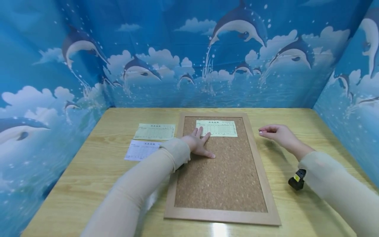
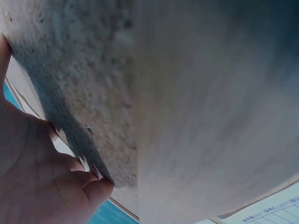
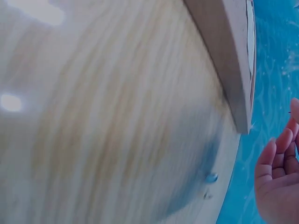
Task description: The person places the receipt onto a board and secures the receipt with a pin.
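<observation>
A cork board (image 1: 220,171) in a pale wooden frame lies on the table, with a light green printed slip (image 1: 222,128) near its far end. My left hand (image 1: 199,144) rests on the board with fingers spread, some fingertips touching the slip's lower left corner. In the left wrist view, the left hand (image 2: 46,168) presses the cork. Right of the board, my right hand (image 1: 276,134) is raised over the table and pinches a small shiny push pin (image 1: 260,132). The right wrist view shows only part of the right hand (image 3: 278,182), and the pin's thin tip.
Left of the board lie another green slip (image 1: 155,131) and a white slip (image 1: 141,150), the latter partly behind the left sleeve. Small shiny pins (image 3: 211,177) lie on the table (image 3: 117,116) to the right. A dolphin-print curtain (image 1: 177,56) encloses the table's back and sides.
</observation>
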`<state>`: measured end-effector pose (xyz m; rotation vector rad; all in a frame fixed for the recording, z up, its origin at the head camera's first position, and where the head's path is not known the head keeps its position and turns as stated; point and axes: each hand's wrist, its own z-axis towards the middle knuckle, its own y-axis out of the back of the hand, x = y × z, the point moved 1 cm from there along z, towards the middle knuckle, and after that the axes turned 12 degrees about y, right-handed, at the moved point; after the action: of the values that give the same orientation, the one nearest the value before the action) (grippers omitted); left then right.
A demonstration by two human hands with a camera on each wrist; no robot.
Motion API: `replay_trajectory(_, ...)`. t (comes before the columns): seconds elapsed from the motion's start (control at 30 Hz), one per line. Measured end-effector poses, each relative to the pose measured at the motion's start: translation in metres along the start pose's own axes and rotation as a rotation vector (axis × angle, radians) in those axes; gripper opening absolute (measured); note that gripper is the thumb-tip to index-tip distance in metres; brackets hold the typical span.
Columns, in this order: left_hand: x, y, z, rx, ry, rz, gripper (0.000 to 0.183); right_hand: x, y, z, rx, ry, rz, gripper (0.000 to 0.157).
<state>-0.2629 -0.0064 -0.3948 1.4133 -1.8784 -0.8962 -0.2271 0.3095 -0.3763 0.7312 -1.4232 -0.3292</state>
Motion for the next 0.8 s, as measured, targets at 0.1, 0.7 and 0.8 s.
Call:
replay_trajectory(0.1, 0.000, 0.002, -0.006, 0.001, -0.001, 0.000, 0.104, 0.006, -0.005, 0.006, -0.002, 0.007, 0.011, 0.056)
replay_trajectory(0.7, 0.003, 0.006, -0.019, -0.016, -0.039, -0.028, 0.101, 0.024, -0.027, 0.031, 0.018, 0.061, 0.025, 0.046)
replay_trajectory(0.8, 0.003, 0.006, -0.019, -0.016, -0.034, -0.032, 0.101, 0.027, -0.028, 0.035, 0.025, 0.072, 0.021, 0.047)
